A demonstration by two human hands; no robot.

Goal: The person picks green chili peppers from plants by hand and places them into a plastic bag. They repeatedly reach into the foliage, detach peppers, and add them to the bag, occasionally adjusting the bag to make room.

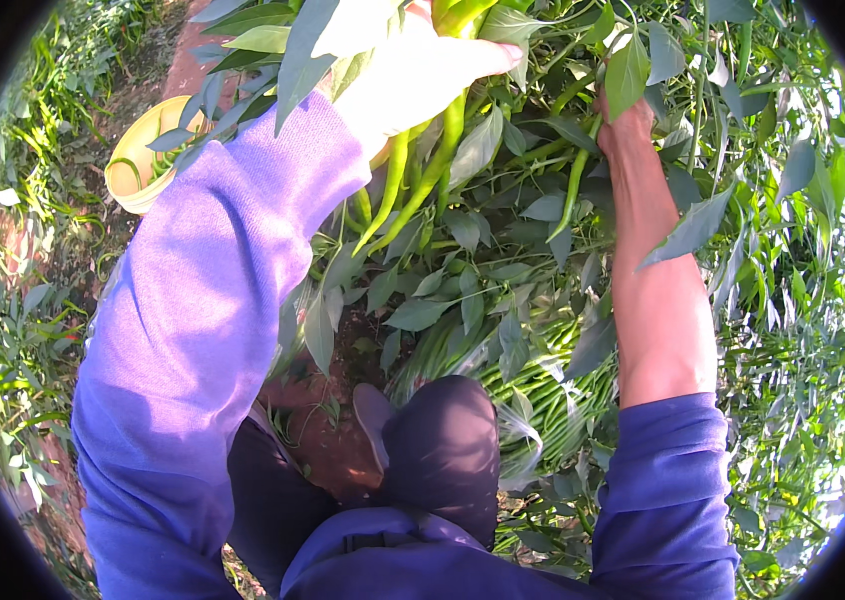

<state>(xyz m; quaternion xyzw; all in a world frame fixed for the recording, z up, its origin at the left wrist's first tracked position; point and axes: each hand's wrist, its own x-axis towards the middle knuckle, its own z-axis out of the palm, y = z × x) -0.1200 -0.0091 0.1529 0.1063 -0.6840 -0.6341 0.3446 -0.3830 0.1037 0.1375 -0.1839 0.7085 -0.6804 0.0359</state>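
My left hand (422, 75), overexposed by sunlight, is at the top centre, closed around a bunch of long green chili peppers (434, 172). Their tips hang below the palm. To the right, my right hand (625, 120) reaches into the leaves of the pepper plant (422, 311), its fingers mostly hidden by foliage. One slim green pepper (574, 187) hangs just left of my right wrist; whether the fingers grip it cannot be told.
A yellow bowl (130, 196) with a few green peppers stands on the ground at the upper left. A clear plastic bag full of green peppers (554, 412) lies beside my knee. Pepper plants (775, 315) grow densely on the right, with more at the far left.
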